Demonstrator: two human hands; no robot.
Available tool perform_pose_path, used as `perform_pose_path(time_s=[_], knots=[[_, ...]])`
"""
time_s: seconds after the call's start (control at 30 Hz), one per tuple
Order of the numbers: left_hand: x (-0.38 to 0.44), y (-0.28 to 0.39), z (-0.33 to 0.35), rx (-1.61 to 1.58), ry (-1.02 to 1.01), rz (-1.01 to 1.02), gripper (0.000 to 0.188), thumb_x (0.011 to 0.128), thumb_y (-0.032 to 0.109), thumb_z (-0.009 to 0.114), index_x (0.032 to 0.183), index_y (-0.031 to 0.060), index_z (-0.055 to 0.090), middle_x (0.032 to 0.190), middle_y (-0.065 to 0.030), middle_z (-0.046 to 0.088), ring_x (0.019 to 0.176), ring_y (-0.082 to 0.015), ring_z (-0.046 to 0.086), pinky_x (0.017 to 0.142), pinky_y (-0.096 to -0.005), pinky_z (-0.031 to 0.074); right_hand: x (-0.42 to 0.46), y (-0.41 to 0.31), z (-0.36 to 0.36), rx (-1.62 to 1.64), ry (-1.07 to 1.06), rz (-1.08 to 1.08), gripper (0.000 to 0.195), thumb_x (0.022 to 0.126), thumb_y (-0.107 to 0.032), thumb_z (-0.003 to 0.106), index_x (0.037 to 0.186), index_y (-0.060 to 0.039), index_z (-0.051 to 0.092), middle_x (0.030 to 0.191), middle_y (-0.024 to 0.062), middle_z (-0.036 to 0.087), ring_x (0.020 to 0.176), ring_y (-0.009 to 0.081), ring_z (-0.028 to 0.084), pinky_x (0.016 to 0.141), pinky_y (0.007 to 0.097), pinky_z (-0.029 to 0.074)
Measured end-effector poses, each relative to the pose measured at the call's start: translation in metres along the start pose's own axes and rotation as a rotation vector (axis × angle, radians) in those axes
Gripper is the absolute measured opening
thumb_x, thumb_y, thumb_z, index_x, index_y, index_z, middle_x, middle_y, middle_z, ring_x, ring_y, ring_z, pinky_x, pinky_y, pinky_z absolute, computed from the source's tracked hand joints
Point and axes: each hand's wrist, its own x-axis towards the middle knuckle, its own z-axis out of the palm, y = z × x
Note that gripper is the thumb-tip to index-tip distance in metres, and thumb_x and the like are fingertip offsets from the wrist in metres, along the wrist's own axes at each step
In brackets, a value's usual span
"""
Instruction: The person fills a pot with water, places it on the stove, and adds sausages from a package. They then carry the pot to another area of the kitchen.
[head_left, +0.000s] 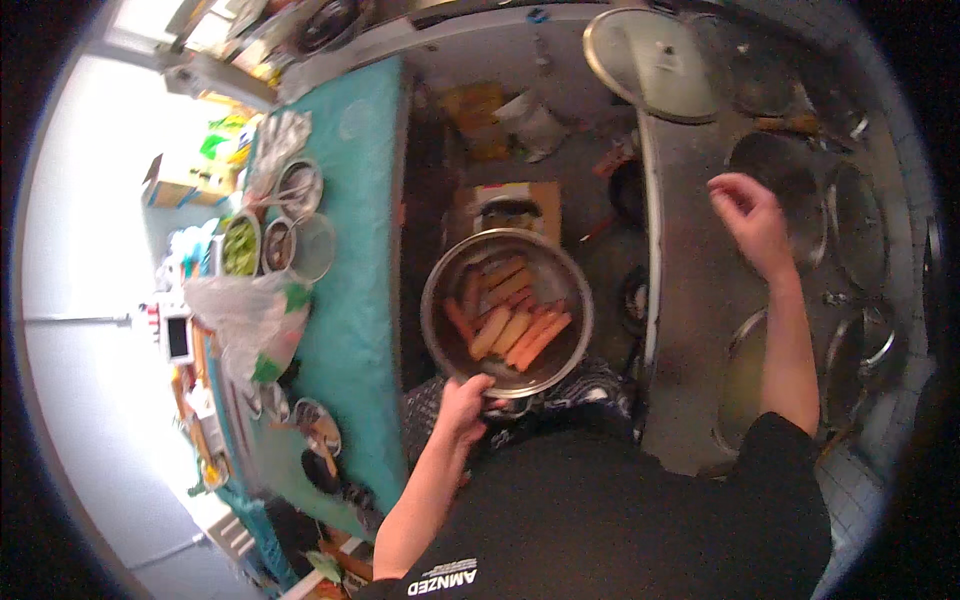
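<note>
My left hand (466, 409) grips the near rim of a round stainless steel bowl (433, 319), thumb over the edge, in front of my body. Inside lie several long food pieces (514, 334), some orange and some pale yellow-brown; their exact kind is unclear. My right hand (754, 225) is raised above the metal counter on the right, close to a dark pot (772, 161). Its fingers are loosely curled, with a gap to the thumb and nothing visible between them. That hand is slightly blurred.
A green-covered table (360, 225) runs along the left, bearing a bowl of cut green vegetables (241, 244), a plastic bag (251, 319) and a clear container (311, 247). On the right, the metal counter (679, 300) holds a large glass lid (652, 64) and several pans. A cardboard box (551, 206) sits below.
</note>
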Motion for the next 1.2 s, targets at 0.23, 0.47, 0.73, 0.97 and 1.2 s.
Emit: perform_pose_path(time_s=[0.23, 0.47, 0.73, 0.97, 1.2], knots=[[0.011, -0.017, 0.002, -0.108, -0.074, 0.043, 0.032, 0.077, 0.001, 0.051, 0.108, -0.0082, 0.048, 0.092, -0.015, 0.061, 0.063, -0.0211, 0.062, 0.051, -0.0274, 0.055, -0.063, -0.081, 0.184, -0.695, -0.695, -0.545, 0.043, 0.076, -0.022, 0.061, 0.118, -0.0208, 0.055, 0.111, 0.0049, 0.057, 0.114, 0.0231, 0.047, 0.093, 0.0691, 0.021], [0.013, -0.024, 0.001, -0.136, -0.035, 0.102, 0.034, 0.077, 0.002, 0.05, 0.11, -0.0054, 0.049, 0.09, -0.0138, 0.061, 0.066, -0.0213, 0.061, 0.052, -0.0285, 0.053, -0.087, -0.082, 0.228, -0.751, -0.666, -0.632, 0.053, 0.07, -0.032, 0.069, 0.12, -0.0201, 0.053, 0.119, 0.0113, 0.051, 0.108, 0.029, 0.051, 0.093, 0.0599, 0.033], [0.018, -0.025, 0.0, -0.022, -0.086, 0.106, 0.031, 0.077, 0.003, 0.05, 0.107, -0.003, 0.051, 0.096, -0.0156, 0.059, 0.061, -0.0223, 0.06, 0.051, -0.0328, 0.053, -0.083, -0.063, 0.252, -0.404, -1.005, -0.537, 0.061, 0.072, -0.016, 0.067, 0.127, -0.0103, 0.041, 0.121, 0.0227, 0.046, 0.087, 0.0378, 0.062, 0.073, 0.0445, 0.053], [0.022, -0.027, -0.001, -0.076, -0.081, 0.09, 0.035, 0.077, 0.001, 0.05, 0.112, -0.0046, 0.047, 0.096, -0.0145, 0.059, 0.063, -0.0217, 0.062, 0.052, -0.0282, 0.055, -0.088, -0.062, 0.258, -0.283, -0.977, -0.44, 0.042, 0.074, -0.013, 0.062, 0.115, -0.0121, 0.055, 0.102, 0.0155, 0.058, 0.088, 0.0382, 0.061, 0.072, 0.0465, 0.051], [0.023, -0.016, 0.005, -0.118, -0.079, 0.05, 0.025, 0.077, -0.001, 0.051, 0.101, -0.0088, 0.051, 0.086, -0.0161, 0.061, 0.059, -0.0229, 0.062, 0.051, -0.0305, 0.054, -0.06, -0.065, 0.187, 0.473, -0.831, -0.023, 0.035, 0.081, -0.018, 0.065, 0.112, -0.0037, 0.059, 0.096, 0.0096, 0.065, 0.089, 0.0177, 0.061, 0.078, 0.0334, 0.051]])
